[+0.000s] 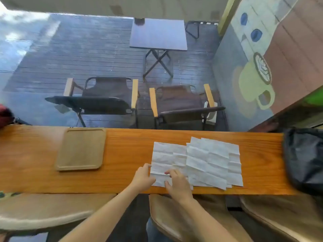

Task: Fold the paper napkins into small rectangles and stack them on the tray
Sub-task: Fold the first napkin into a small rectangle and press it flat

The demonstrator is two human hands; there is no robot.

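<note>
Several unfolded white paper napkins (208, 159) lie overlapping on the wooden counter, right of centre. The leftmost napkin (166, 156) lies flat and creased. My left hand (144, 177) touches that napkin's near left edge with its fingertips. My right hand (176, 183) rests on the napkin's near part, fingers spread and pressing down. The wooden tray (81, 149) sits on the counter to the left, with nothing on it.
The orange wooden counter (125, 154) runs left to right. A dark bag (304, 159) lies at its right end. Beyond the counter's far edge are two folding chairs (104, 100) and a small table (158, 34) on a deck.
</note>
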